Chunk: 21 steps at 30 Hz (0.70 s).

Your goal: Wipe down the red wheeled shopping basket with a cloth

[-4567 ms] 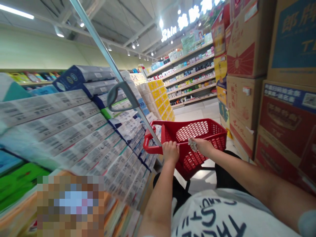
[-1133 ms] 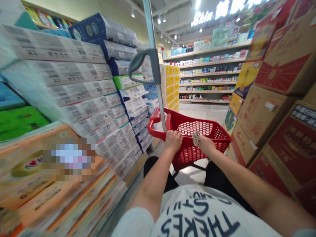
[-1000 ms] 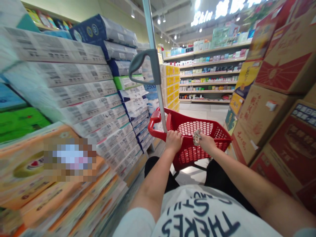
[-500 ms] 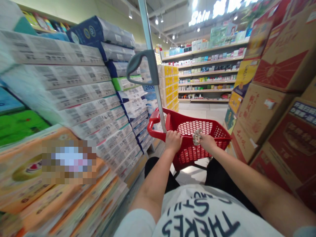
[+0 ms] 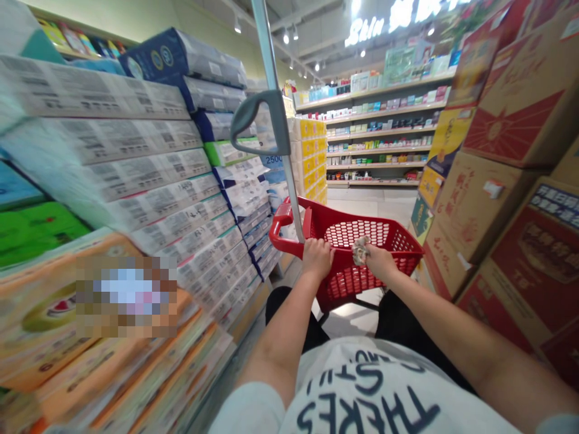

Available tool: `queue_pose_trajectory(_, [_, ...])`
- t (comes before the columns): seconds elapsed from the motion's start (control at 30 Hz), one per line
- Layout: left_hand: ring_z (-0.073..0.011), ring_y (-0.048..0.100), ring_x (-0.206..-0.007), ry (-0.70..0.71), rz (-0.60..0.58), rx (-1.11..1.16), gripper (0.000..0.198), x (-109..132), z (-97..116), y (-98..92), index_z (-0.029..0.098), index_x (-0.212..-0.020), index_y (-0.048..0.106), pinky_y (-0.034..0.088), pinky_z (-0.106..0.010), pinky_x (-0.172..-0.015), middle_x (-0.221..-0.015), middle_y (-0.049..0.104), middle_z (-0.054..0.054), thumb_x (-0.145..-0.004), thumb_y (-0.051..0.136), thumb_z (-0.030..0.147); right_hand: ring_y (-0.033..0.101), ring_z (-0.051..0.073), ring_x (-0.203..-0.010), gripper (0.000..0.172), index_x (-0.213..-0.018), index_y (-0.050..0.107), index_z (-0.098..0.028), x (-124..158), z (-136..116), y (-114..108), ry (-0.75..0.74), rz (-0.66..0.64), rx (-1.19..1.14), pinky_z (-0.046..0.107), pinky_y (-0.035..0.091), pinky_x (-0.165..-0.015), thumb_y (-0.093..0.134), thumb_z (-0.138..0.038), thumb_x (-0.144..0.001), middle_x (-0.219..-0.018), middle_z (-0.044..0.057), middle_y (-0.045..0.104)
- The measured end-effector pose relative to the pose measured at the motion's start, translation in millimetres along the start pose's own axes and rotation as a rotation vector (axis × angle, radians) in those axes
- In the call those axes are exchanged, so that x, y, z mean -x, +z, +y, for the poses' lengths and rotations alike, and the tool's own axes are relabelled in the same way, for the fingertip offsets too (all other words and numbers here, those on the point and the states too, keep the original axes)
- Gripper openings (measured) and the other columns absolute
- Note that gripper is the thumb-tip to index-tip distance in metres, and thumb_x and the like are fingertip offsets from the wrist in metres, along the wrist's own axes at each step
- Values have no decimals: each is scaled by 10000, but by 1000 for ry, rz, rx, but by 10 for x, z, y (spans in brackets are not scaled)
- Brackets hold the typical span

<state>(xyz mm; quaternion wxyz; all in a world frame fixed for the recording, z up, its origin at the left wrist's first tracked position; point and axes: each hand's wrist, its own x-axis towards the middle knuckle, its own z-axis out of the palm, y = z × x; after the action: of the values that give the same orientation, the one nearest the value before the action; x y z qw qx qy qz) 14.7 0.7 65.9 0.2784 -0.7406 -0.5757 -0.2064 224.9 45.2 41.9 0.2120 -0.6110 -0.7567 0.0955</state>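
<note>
In front of my knees stands a red shopping cart [image 5: 398, 238] with honeycomb holes in its walls. My left hand [image 5: 317, 258] is closed over the near rim, right beside the foot of a metal pole [image 5: 277, 78]. A grey loop handle [image 5: 281, 123] is fixed to that pole, whose top runs out of view. In my right hand [image 5: 380, 263] is a crumpled, patterned cloth [image 5: 360, 251], pinched at the cart's near side. My fingertips are partly hidden by the cloth. The cart's own red handle [image 5: 281, 226] sticks out at the left.
Wrapped paper packs [image 5: 149, 144] are stacked high on my left, with orange packs [image 5: 54, 349] closer to me. Cardboard cartons [image 5: 479, 193] rise along the right side. Beyond the cart, a pale floor [image 5: 362, 202] leads to shelves [image 5: 384, 132] of small goods.
</note>
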Motion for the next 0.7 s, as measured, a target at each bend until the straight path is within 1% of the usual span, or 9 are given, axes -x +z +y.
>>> queue_pose_trajectory(0.13, [-247,494,-888,5,7,1,290,2,-3,0,172,-856,623,314,-414,-895,-851,592,-89,-940,432,373,626,214,-826,321,-1127,637,-206,-2,-11,53,-55,9,53,265,347,-651,487,-277,-852,-994,96,697])
queue_pose_trajectory(0.3, [-243,493,-887,6,2,12,291,-4,-9,-1,173,-862,625,312,-415,-894,-849,589,-91,-944,423,367,629,204,-811,308,-1081,669,-210,-33,26,-19,29,9,-58,245,350,-611,483,-278,-846,-914,70,708])
queue_pose_trajectory(0.37, [-244,492,-887,8,3,14,291,-7,-9,0,171,-859,625,312,-416,-891,-846,588,-93,-944,421,362,631,200,-816,328,-1126,658,-213,-37,67,-36,-27,-11,-43,241,361,-620,482,-274,-857,-936,74,712])
queue_pose_trajectory(0.43, [-246,493,-886,8,0,15,287,-8,-7,1,171,-855,626,314,-415,-885,-848,589,-95,-941,427,359,633,200,-834,395,-1237,602,-235,-42,106,-36,-150,-31,22,244,370,-638,491,-244,-858,-1000,80,709])
queue_pose_trajectory(0.5, [-247,495,-885,5,-6,15,280,-9,-4,0,174,-852,629,313,-416,-885,-853,591,-97,-938,435,358,634,199,-836,469,-1317,543,-264,-56,133,-31,-217,-42,64,246,377,-645,510,-226,-850,-1028,78,705])
queue_pose_trajectory(0.53, [-248,495,-886,3,-8,16,277,-9,-3,0,176,-853,630,312,-416,-888,-855,592,-98,-936,440,359,634,195,-833,462,-1306,553,-263,-65,140,-30,-205,-43,48,242,381,-645,515,-226,-847,-1017,74,707])
queue_pose_trajectory(0.57, [-249,496,-888,0,-8,17,275,-9,-3,0,176,-854,631,311,-417,-891,-855,593,-98,-934,443,359,634,189,-827,418,-1258,592,-247,-75,144,-30,-164,-41,8,236,386,-645,512,-229,-848,-987,70,709])
queue_pose_trajectory(0.63, [-251,495,-891,-4,-7,18,279,-8,-3,1,173,-856,632,310,-419,-897,-853,594,-99,-935,441,361,634,177,-810,307,-1105,667,-203,-87,144,-29,-59,-27,-91,224,392,-641,490,-236,-856,-919,67,709])
queue_pose_trajectory(0.7, [-251,496,-890,-6,-6,21,288,-8,-4,2,170,-857,632,311,-419,-897,-851,594,-99,-937,436,364,633,169,-797,269,-1036,678,-184,-84,135,-19,-37,-16,-128,219,388,-637,487,-229,-853,-895,68,705])
